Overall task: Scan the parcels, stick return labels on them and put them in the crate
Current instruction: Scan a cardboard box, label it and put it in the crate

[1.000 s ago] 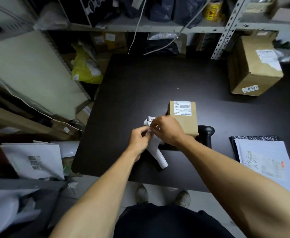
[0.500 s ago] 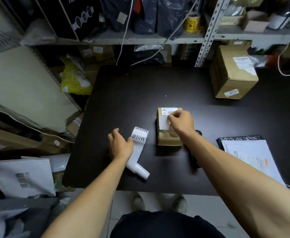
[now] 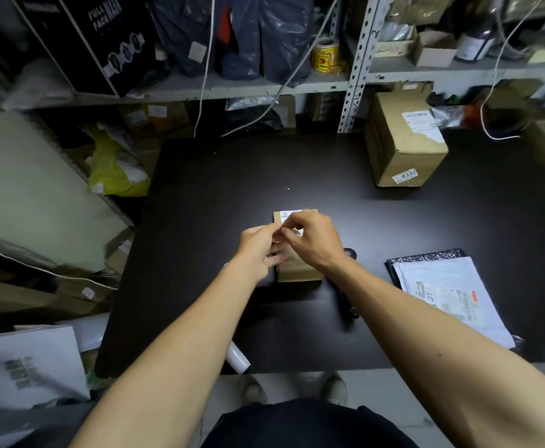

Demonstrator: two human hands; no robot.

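Observation:
A small brown cardboard parcel (image 3: 298,271) lies in the middle of the dark table (image 3: 329,176), with a white shipping label on its far top. My left hand (image 3: 258,250) and my right hand (image 3: 313,240) meet just above the parcel, their fingertips pinching a small white return label (image 3: 285,221) between them. The hands hide most of the parcel's top. A white roll of label backing (image 3: 237,362) lies at the table's front edge, under my left forearm. A black handheld scanner (image 3: 347,302) lies right of the parcel, partly hidden by my right forearm.
A larger cardboard box (image 3: 403,147) marked 0332 stands at the back right. White mailers on a dark notebook (image 3: 448,295) lie at the right front. Metal shelves (image 3: 355,76) with bags and boxes rise behind the table. Parcels and bags (image 3: 116,166) crowd the floor on the left.
My left hand let go of the label roll, which now lies at the table's front edge, and rose to join my right hand over the small parcel. Both hands now pinch the label.

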